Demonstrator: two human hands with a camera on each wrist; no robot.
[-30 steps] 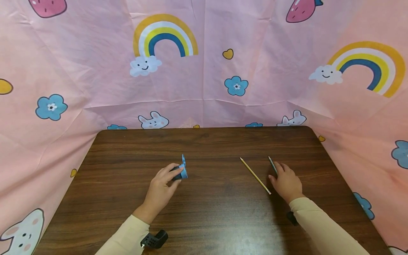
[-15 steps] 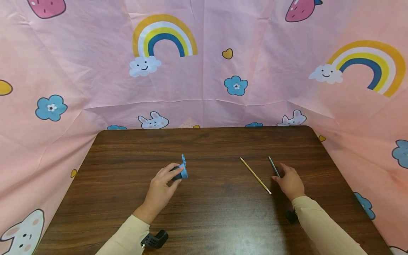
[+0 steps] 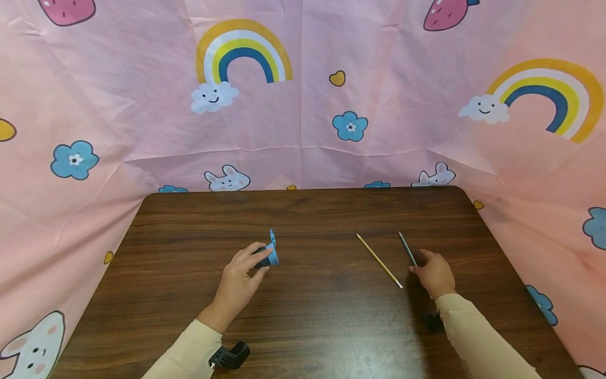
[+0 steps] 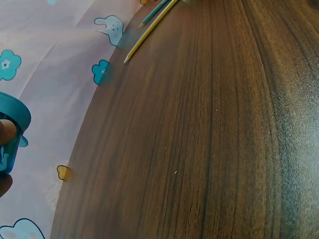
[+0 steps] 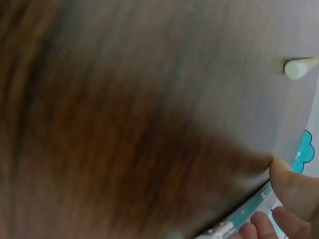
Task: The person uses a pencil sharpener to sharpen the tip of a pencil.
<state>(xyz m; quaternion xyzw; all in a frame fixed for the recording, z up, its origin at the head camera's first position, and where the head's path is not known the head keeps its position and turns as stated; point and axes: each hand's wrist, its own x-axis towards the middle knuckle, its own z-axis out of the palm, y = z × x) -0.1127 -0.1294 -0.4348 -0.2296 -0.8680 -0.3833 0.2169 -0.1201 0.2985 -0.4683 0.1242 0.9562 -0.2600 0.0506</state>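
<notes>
My left hand (image 3: 239, 276) grips a small blue container (image 3: 273, 257) between thumb and fingers over the left half of the table. Its round blue hinged lid stands raised, and the dark body is partly covered by my fingers. On the right, my right hand (image 3: 436, 275) is at the near end of a green pencil (image 3: 407, 247), thumb on one side and fingers on the other. The right wrist view shows that pencil's silver ferrule (image 5: 222, 230) beside my curled fingers. A yellow pencil (image 3: 379, 260) with a white eraser lies just left of the green one, tip pointing away.
The dark wooden table (image 3: 312, 221) has its far edge against a pink cloth (image 3: 303, 121) printed with rainbows and flowers, which also hangs at both sides. A black wrist camera (image 3: 230, 356) is strapped at my left sleeve.
My right hand has slid back along the green pencil toward its near end, uncovering more of it. The pencils stay where they were. My left hand holds the blue container still.
</notes>
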